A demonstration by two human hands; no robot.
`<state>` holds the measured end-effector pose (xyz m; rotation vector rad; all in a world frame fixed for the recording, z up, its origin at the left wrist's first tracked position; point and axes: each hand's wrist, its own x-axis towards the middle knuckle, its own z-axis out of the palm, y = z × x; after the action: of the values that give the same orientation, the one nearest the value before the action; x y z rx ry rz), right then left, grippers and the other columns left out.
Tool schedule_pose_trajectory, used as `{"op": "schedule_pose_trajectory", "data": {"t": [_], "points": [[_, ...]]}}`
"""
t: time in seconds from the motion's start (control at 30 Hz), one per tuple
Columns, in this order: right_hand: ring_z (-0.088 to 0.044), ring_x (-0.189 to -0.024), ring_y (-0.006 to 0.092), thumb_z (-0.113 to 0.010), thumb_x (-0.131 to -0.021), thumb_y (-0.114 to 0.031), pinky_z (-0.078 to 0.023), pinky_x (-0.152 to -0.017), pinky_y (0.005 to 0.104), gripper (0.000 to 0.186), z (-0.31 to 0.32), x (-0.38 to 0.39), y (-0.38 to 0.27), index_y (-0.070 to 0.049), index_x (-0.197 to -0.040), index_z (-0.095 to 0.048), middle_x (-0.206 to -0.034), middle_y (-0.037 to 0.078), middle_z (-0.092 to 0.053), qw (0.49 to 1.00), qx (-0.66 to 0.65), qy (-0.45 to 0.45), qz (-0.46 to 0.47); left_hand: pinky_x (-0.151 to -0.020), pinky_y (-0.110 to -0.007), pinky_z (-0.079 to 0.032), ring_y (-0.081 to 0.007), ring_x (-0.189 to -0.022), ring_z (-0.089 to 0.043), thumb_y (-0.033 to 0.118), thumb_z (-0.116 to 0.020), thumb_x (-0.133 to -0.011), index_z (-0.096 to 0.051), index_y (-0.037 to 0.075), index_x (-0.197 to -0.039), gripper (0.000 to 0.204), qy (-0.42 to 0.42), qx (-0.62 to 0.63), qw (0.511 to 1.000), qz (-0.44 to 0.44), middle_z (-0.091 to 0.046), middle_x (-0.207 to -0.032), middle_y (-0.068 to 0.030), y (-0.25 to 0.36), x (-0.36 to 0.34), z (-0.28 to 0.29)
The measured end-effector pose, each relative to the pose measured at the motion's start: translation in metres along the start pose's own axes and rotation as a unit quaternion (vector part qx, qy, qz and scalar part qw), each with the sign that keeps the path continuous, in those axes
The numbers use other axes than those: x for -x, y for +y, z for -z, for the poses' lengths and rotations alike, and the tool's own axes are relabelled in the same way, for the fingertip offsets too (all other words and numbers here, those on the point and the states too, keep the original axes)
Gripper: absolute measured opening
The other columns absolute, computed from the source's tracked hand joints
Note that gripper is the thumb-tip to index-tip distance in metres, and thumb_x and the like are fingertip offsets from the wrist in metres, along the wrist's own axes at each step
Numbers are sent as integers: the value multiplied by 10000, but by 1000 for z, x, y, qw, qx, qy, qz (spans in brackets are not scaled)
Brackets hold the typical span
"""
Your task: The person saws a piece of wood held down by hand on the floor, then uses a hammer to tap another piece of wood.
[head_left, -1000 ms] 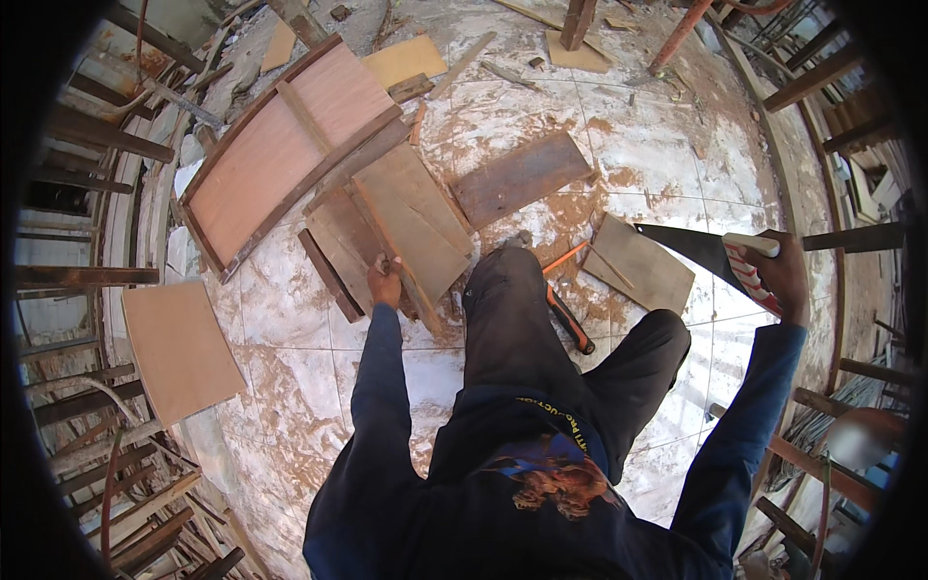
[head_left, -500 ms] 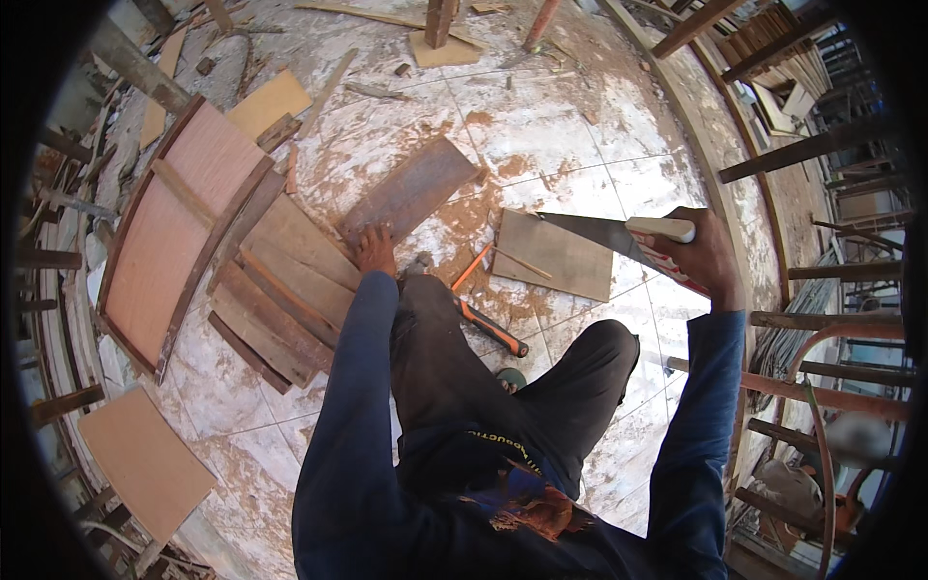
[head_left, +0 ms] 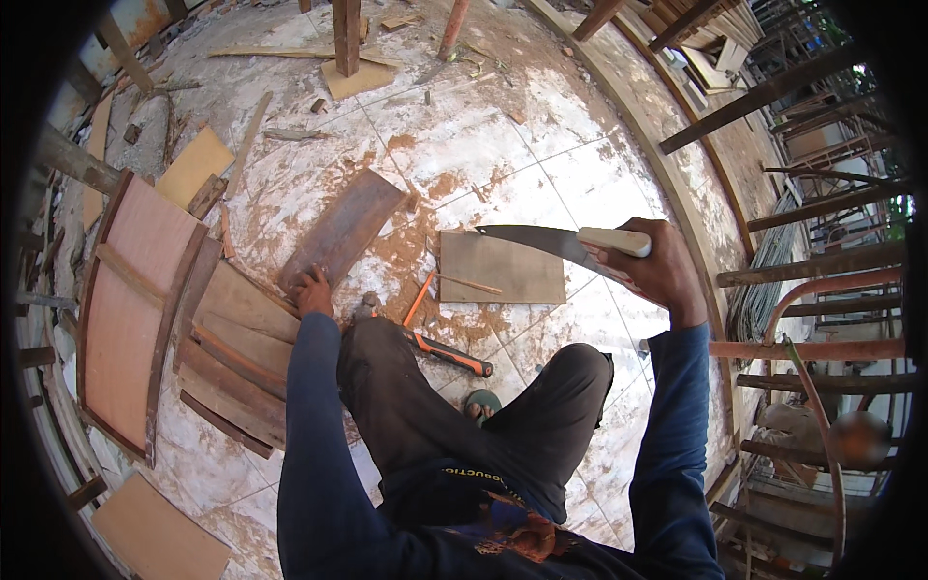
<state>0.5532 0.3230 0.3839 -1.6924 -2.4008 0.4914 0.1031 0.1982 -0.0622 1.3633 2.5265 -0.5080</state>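
Note:
My right hand is closed around the pale handle of a handsaw. Its blade points left, passing over a flat grey-brown board on the floor; I cannot tell whether it touches the wood. My left hand rests with fingers apart on the near end of a dark brown board. Between my knees and the boards lies a hammer with an orange and black handle, its head beside my left knee. A thin orange bar and a thin wooden stick lie near it.
Several brown planks are stacked left of my left arm, beside a framed pinkish panel. A tan sheet lies at lower left. Wooden posts and rails stand ahead and to the right. Sawdust covers parts of the tiled floor.
The whole view has shifted and turned, so the boards and hammer appear farther left. Relative to the boards, both hands and the handsaw stay in nearly the same places.

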Motion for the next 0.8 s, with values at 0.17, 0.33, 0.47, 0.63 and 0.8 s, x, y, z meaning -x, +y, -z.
{"op": "schedule_pose_trajectory", "data": {"t": [0.17,0.33,0.47,0.63,0.8], "points": [[-698,-631,283,-836,-719,-236,-506,-596,370,294,6,9,16,20,-815,-727,-686,190,-686,1000,-14,5,-1,-914,-484,-536,-481,-1094,-613,152,-646,-856,-294,37,-1494,738,34,159,979,-122,-571,-1271,-319,-8,4,48],[-697,-624,286,-829,-729,-253,-508,-590,382,298,8,7,18,17,-803,-728,-677,190,-682,1000,2,14,15,-921,-482,-496,-429,-1085,-631,260,-616,-854,-493,-56,-1325,580,55,428,899,-71,-654,-1106,-316,-49,-34,81],[-703,-631,286,-840,-715,-282,-516,-594,387,322,2,3,21,10,-799,-732,-681,187,-688,1000,-7,4,21,-893,-405,-489,-325,-1013,-661,256,-669,-833,-635,-79,-1163,472,92,658,747,21,-689,-1092,-228,-76,-17,60],[-711,-646,284,-844,-710,-296,-524,-603,376,341,3,1,25,9,-817,-737,-691,188,-694,999,7,2,41,-836,-311,-512,-198,-948,-657,130,-800,-814,-651,-35,-1153,405,43,817,572,61,-697,-1080,-123,-47,109,76],[-700,-668,200,-823,-717,-212,-523,-621,345,298,12,-8,26,29,-869,-735,-738,159,-716,999,-27,-33,32,-828,-300,-524,-182,-909,-671,74,-780,-818,-632,-43,-1178,406,156,845,497,123,-702,-1074,-105,-79,207,48]]}}
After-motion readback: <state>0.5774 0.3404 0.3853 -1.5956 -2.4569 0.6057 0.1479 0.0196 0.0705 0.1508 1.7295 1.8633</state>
